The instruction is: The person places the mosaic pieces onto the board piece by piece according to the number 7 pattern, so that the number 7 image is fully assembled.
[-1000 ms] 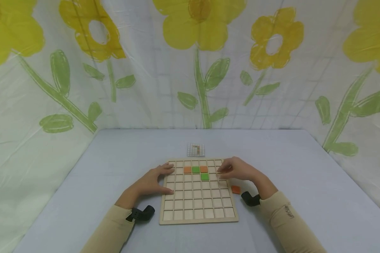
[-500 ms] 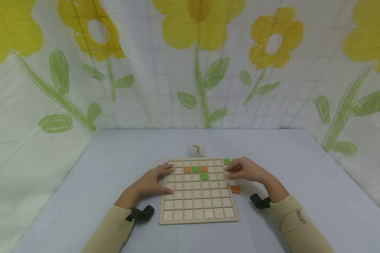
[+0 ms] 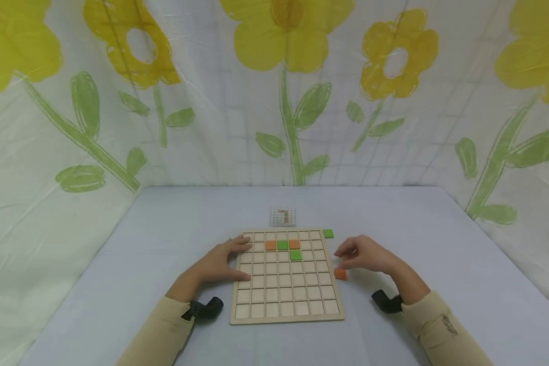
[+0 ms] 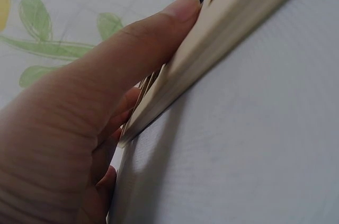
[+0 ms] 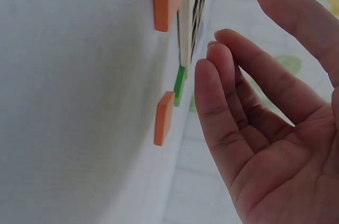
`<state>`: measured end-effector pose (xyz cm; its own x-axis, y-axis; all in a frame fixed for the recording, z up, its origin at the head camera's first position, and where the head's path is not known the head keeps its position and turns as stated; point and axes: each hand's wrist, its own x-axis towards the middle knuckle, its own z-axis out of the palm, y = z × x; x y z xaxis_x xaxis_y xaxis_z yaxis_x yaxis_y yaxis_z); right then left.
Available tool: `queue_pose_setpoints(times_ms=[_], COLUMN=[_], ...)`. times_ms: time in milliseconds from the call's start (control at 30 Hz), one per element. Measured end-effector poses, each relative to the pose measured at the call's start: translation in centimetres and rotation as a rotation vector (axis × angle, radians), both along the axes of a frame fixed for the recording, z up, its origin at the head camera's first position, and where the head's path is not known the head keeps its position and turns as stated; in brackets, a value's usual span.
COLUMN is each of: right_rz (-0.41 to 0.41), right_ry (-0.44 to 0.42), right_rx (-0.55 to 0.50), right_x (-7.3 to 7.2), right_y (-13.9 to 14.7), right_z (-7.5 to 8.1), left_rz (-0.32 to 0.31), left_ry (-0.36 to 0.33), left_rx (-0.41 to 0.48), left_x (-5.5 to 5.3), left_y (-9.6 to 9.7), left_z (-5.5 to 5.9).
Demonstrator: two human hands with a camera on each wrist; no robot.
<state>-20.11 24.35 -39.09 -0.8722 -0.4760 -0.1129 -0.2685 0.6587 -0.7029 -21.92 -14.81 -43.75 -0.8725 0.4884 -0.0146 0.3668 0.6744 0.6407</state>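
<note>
The left grip (image 4: 79, 107) rests on a pale board (image 4: 212, 33).

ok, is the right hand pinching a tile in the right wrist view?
No, that view shows the right hand with its thumb and fingers parted and nothing between them.

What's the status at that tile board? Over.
Left grip rests on board's left edge. Right grip empty, near loose orange tile. Four tiles in board. Nothing visibly blocking.
</note>
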Motion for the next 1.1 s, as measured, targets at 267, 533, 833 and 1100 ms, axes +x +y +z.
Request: queue_pose_setpoints(times_ms=[267,533,833,1100], right_rz=[0.008,0.019,0.031,0.031], right_ry=[-0.072,-0.059,-0.017,0.013], right_rx=[-0.048,-0.053,-0.034,-0.014], right_x=[0.8,0.9,1.0,1.0], right_y=[1.0,1.2,0.8,0.9], right_z=[-1.1,-2.0,-2.2,-2.2], left_rz=[-0.022,-0.032,-0.01,-0.018], left_ry=[0.018,0.024,0.011,0.018], left_rx=[0.025,0.016,0.016,0.021], left_x=[0.0,0.0,0.1,0.0], left_y=[0.0,0.0,-0.1,-0.1], left_z=[0.1,0.1,0.0,0.0])
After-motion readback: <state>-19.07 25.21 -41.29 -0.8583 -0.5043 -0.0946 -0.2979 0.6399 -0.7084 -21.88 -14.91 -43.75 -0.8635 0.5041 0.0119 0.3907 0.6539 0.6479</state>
